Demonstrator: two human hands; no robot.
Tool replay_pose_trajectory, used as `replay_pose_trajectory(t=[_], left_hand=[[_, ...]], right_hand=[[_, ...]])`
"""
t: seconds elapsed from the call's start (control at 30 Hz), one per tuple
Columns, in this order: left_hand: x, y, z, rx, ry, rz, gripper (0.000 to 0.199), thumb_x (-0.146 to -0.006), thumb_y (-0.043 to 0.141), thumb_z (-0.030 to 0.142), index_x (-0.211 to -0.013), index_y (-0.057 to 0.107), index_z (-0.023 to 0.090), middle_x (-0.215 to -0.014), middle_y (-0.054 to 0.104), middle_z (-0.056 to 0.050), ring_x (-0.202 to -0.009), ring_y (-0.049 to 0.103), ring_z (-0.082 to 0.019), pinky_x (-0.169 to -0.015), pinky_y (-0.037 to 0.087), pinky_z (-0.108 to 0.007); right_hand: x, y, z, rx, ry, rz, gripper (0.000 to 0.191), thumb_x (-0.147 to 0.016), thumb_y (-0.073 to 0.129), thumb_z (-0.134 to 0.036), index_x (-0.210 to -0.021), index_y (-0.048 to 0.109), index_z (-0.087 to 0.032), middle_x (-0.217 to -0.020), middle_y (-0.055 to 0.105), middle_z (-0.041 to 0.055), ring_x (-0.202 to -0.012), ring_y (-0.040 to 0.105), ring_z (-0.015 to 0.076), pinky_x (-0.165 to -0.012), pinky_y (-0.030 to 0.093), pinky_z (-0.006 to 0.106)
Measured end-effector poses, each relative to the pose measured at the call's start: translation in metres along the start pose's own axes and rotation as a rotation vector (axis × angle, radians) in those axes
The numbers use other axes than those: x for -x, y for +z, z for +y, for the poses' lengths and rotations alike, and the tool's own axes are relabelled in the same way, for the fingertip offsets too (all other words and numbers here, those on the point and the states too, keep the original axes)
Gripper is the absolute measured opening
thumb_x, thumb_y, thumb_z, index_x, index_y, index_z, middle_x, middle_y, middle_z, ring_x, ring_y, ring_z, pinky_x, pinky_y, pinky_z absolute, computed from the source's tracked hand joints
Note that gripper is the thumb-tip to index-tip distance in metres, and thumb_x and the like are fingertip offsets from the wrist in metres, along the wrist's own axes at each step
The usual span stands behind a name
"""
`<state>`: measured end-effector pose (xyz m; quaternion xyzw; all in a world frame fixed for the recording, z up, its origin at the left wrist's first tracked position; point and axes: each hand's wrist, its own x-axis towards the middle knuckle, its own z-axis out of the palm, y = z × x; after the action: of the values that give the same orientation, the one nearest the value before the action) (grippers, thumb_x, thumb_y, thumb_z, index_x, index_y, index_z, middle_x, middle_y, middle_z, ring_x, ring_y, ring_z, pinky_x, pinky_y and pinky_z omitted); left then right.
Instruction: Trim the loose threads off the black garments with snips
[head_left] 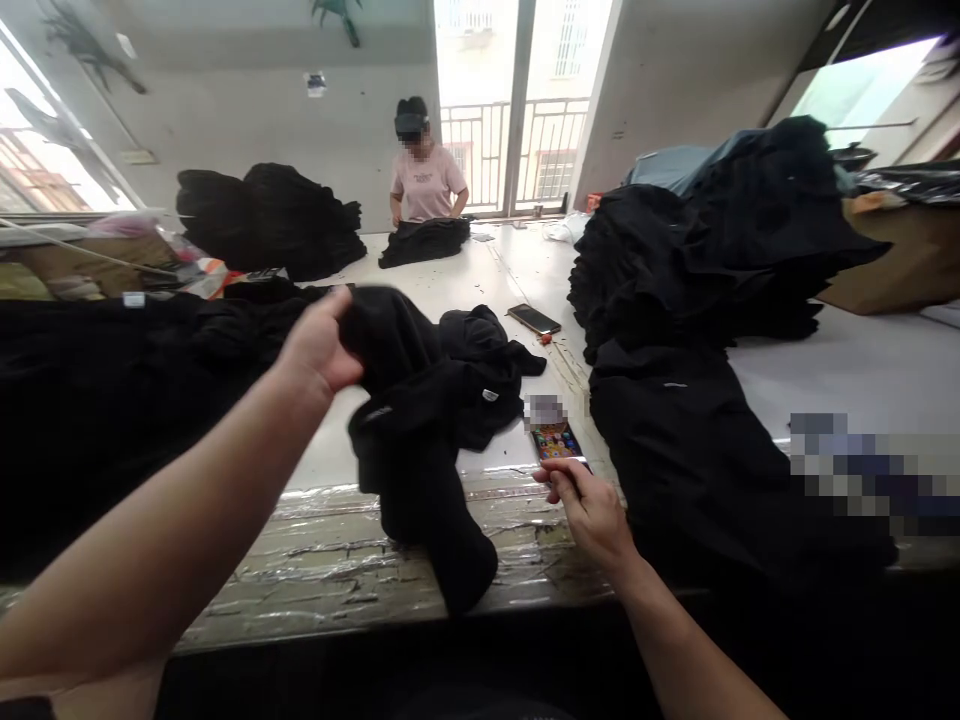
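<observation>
Our left arm stretches forward from the lower left, and the left hand is raised high with the wrist bent, its fingers curling over and partly out of sight. Our right arm rises from the bottom edge, and the right hand sits lower, well apart, its fingers curled inward toward the thumb.

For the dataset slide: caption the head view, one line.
Left hand lifts black garment on worktable; right hand at a smartphone.
</observation>
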<state>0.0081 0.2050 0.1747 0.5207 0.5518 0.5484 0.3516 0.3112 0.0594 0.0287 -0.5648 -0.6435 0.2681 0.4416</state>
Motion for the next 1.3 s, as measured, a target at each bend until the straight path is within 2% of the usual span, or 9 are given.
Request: replay_pose_trajectory(t=[0.13,0.3,0.4,0.5,0.7,0.9,1.03,1.17,1.3], left_hand=[[0.041,-0.02,-0.054,0.026,-0.337,-0.021,0.026,-0.089,0.047,0.031,-0.083,0.062,0.012,-0.085,0.065,-0.016,-0.087,0.065,-0.028,-0.076,0.053,-0.048],[0.057,-0.039,-0.092,-0.033,-0.231,0.146,0.023,-0.084,0.051,0.034,-0.096,0.058,0.016,-0.099,0.062,-0.014,-0.086,0.065,-0.023,-0.077,0.054,-0.042],[0.039,-0.03,-0.082,-0.139,-0.029,0.136,0.029,-0.081,0.055,0.037,-0.103,0.061,0.019,-0.102,0.063,-0.01,-0.09,0.063,-0.022,-0.083,0.051,-0.038],[0.016,-0.001,-0.073,-0.279,0.16,-0.018,0.021,-0.078,0.058,0.03,-0.095,0.067,0.021,-0.101,0.065,-0.007,-0.097,0.06,-0.022,-0.094,0.045,-0.037],[-0.015,0.052,-0.084,-0.53,0.306,-0.342,0.029,-0.059,0.065,0.008,-0.083,0.072,0.023,-0.095,0.066,-0.006,-0.108,0.052,-0.028,-0.101,0.038,-0.041],[-0.007,0.022,-0.064,-0.611,0.28,-0.378,0.016,-0.064,0.06,0.015,-0.076,0.069,0.021,-0.088,0.064,-0.005,-0.095,0.055,-0.025,-0.092,0.042,-0.039],[0.028,-0.008,-0.032,-0.538,0.168,-0.385,0.018,-0.074,0.058,0.032,-0.081,0.067,0.017,-0.075,0.064,-0.003,-0.07,0.059,-0.018,-0.066,0.048,-0.031],[0.068,-0.017,-0.013,-0.212,-0.115,-0.413,0.023,-0.071,0.066,0.037,-0.078,0.064,0.015,-0.061,0.057,0.001,-0.053,0.05,-0.011,-0.049,0.037,-0.022],[0.102,-0.018,-0.017,0.218,-0.319,-0.48,0.023,-0.07,0.071,0.035,-0.079,0.064,0.014,-0.065,0.059,-0.001,-0.056,0.052,-0.01,-0.051,0.037,-0.019]], right_hand=[[0.002,0.002,0.002,0.062,0.026,-0.093,0.023,-0.09,0.045,-0.035,-0.095,0.061,-0.019,-0.084,0.073,0.0053,-0.059,0.064,0.0159,-0.062,0.052,0.029],[0.0,0.012,0.0,0.147,-0.008,-0.218,0.018,-0.086,0.05,-0.031,-0.093,0.062,-0.02,-0.09,0.071,0.0059,-0.082,0.066,0.021,-0.075,0.051,0.033],[0.001,0.029,-0.008,0.173,-0.055,-0.385,0.024,-0.077,0.059,-0.02,-0.1,0.061,-0.019,-0.1,0.067,0.0066,-0.094,0.063,0.0221,-0.084,0.049,0.034],[0.005,0.05,-0.015,0.227,-0.069,-0.49,0.043,-0.069,0.062,-0.013,-0.112,0.058,-0.017,-0.108,0.062,0.009,-0.099,0.06,0.0236,-0.087,0.047,0.035],[0.0,0.064,-0.021,0.265,-0.043,-0.462,0.037,-0.069,0.057,-0.006,-0.104,0.06,-0.017,-0.1,0.064,0.0077,-0.095,0.059,0.0231,-0.082,0.046,0.034],[-0.014,0.021,-0.032,0.206,-0.12,-0.472,0.015,-0.071,0.059,-0.009,-0.081,0.061,-0.02,-0.082,0.062,0.0014,-0.077,0.058,0.0173,-0.068,0.044,0.028],[-0.03,0.004,-0.061,0.111,-0.206,-0.355,0.004,-0.077,0.065,-0.022,-0.079,0.062,-0.02,-0.074,0.06,0.0005,-0.068,0.056,0.0149,-0.06,0.044,0.026],[-0.048,0.03,-0.109,0.011,-0.483,-0.027,0.007,-0.082,0.062,-0.025,-0.086,0.063,-0.019,-0.079,0.059,0.0037,-0.07,0.056,0.0151,-0.061,0.048,0.026],[-0.057,0.076,-0.135,-0.003,-0.683,0.044,0.015,-0.084,0.059,-0.024,-0.097,0.064,-0.019,-0.09,0.057,0.0071,-0.077,0.058,0.016,-0.065,0.05,0.026]])
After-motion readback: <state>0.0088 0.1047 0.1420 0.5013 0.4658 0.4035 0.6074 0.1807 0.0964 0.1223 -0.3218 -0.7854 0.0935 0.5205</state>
